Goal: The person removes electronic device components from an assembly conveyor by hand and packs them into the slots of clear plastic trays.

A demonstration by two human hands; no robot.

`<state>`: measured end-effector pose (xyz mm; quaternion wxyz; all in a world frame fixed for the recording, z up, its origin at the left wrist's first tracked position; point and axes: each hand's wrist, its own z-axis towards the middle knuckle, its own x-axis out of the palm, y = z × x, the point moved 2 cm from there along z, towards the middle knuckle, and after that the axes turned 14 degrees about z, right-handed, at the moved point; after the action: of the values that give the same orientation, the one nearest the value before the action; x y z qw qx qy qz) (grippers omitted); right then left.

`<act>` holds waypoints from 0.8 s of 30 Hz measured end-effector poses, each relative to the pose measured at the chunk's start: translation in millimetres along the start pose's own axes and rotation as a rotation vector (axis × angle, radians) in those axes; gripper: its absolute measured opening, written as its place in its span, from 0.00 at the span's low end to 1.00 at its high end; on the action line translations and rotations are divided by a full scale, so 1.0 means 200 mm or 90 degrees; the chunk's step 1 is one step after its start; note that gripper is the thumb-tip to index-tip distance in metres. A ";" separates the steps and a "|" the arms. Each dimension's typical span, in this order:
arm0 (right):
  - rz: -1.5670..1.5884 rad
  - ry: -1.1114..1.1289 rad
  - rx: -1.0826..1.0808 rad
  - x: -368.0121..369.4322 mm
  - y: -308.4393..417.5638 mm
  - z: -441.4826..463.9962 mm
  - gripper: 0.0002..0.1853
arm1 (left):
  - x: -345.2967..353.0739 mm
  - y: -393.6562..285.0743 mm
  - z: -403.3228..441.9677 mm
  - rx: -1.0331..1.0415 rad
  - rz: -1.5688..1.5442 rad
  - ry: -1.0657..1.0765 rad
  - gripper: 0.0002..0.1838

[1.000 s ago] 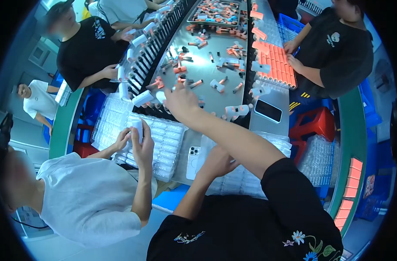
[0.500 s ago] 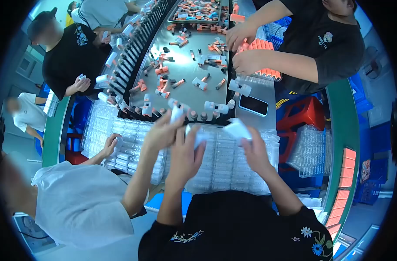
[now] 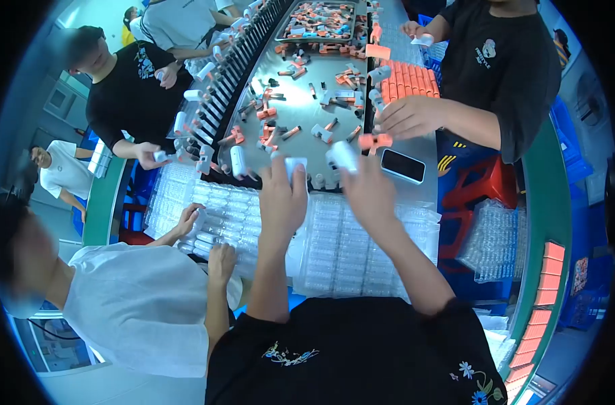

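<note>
My left hand (image 3: 282, 199) is closed around a small white plastic case (image 3: 295, 166), held upright at the near edge of the metal tray. My right hand (image 3: 371, 199), smeared by motion, reaches to the same edge. At its fingertips is a white rounded plastic piece (image 3: 344, 156), tilted to the left, which the fingers appear to grip. Below both hands lies a clear plastic blister tray (image 3: 338, 250). Left of my left hand, another white piece (image 3: 238, 160) stands on the rail of pegs.
The metal tray (image 3: 294, 115) carries scattered orange and grey parts. A phone (image 3: 402, 166) lies to its right, near orange pieces in rows (image 3: 408, 81). Co-workers sit left and across; one co-worker's hand (image 3: 412, 116) reaches over the right rail. A red stool (image 3: 479, 182) stands at right.
My right hand has moved forward and left to the rail with its white piece. My left hand has moved slightly forward. The left neighbour's near hand has withdrawn from the rail.
</note>
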<state>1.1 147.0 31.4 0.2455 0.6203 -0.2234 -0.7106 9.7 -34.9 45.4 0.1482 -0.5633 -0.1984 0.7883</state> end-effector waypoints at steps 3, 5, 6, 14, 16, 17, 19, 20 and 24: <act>-0.147 -0.048 -0.157 0.29 0.14 0.07 0.20 | 0.02 0.05 -0.11 -0.055 -0.096 0.074 0.19; -0.217 -0.130 -0.241 0.35 0.18 0.01 0.21 | 0.03 0.13 -0.17 -0.082 -0.096 0.018 0.19; -0.231 -0.091 -0.232 0.38 0.16 -0.05 0.23 | 0.02 0.15 -0.18 -0.086 -0.070 -0.021 0.19; 0.118 0.078 -0.179 0.28 -0.22 -0.55 0.20 | -0.04 -0.09 -0.10 0.044 -0.109 0.033 0.19; 0.143 -0.029 -0.205 0.07 -0.27 -0.43 0.24 | -0.01 -0.13 -0.09 0.059 -0.101 0.077 0.20; 0.127 -0.085 -0.304 -0.04 -0.28 -0.33 0.24 | 0.00 -0.15 -0.09 0.049 -0.097 0.091 0.20; 0.061 -0.131 -0.535 -0.23 -0.21 -0.07 0.24 | 0.02 -0.13 -0.10 0.055 -0.102 0.086 0.20; 0.007 -0.121 -0.670 -0.29 -0.17 0.06 0.24 | 0.02 -0.13 -0.11 0.062 -0.105 0.093 0.19; -0.050 0.148 -0.702 0.03 -0.15 0.36 0.19 | -0.04 -0.07 -0.13 0.047 -0.123 0.029 0.19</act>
<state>-73.6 167.7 18.1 0.5298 0.4820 0.2329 -0.6578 36.4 -22.6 50.8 0.2489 -0.5536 -0.2194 0.7638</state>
